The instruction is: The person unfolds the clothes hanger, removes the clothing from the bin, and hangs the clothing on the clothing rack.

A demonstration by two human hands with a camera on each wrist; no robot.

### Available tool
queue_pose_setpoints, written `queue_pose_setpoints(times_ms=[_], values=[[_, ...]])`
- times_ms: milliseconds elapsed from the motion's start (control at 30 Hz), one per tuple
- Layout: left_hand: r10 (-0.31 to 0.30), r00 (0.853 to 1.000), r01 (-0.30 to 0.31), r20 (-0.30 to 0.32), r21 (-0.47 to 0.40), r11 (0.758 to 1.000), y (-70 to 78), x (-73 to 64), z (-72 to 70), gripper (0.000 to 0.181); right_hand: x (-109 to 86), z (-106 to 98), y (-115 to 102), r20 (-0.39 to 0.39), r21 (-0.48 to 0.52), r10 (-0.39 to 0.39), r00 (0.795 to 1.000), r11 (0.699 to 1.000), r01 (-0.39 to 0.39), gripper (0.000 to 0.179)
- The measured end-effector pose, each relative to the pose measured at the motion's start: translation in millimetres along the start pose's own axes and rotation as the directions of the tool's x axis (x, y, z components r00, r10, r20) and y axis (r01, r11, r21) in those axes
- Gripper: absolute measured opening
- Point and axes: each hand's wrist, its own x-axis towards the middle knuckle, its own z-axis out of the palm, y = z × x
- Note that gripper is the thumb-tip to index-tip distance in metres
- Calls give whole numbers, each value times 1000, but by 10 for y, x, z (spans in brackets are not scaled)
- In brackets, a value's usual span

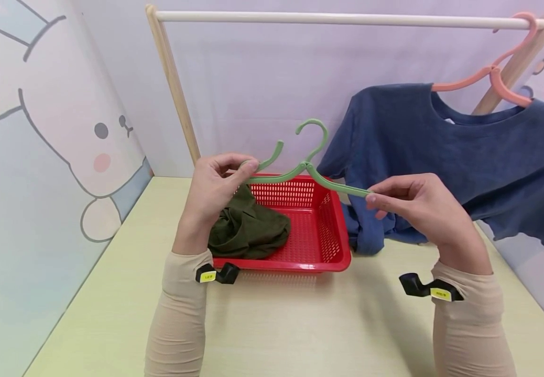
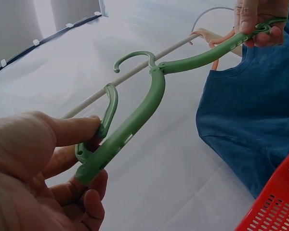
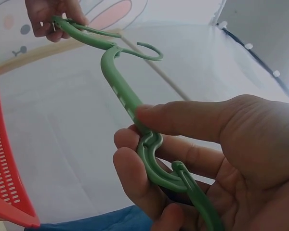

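Both hands hold a green folding clothes hanger (image 1: 283, 177) up in front of the rack, its hook pointing upward. My left hand (image 1: 219, 183) pinches its left end between thumb and fingers. Near that thumb a curved green bar (image 2: 111, 103) swings up and away from the hanger's left arm. At the other end, my right hand (image 1: 415, 201) grips the right arm with thumb and curled fingers. The right wrist view shows a curved end piece (image 3: 156, 175) among those fingers. Below the hanger, a dark green garment (image 1: 253, 230) lies crumpled in a red basket (image 1: 316, 266).
A white rail (image 1: 328, 19) on wooden posts spans the back. At its right end hangs a pink hanger (image 1: 472, 81) bearing a navy T-shirt (image 1: 442, 152), whose lower part rests on the pale tabletop (image 1: 300, 324). Rabbit drawings cover the side wall (image 1: 60, 146).
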Motion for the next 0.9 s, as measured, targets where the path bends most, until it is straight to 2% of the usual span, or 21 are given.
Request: queue_pose_setpoints(times_ms=[267,667,900], values=[[-17,1000,18,-15,20,1000,6,2,-69,20,-10,-40,20,-23,-19,-6,1000,1000,5,23],[-23,999,24,-32,15,1000,14,-15,-209,21,-44,-149,68,-52,10,48,997,999,-48,27],[-60,998,60,-11,6,998,14,-29,-316,18,-61,-201,96,-77,53,13,997,999,-9,24]])
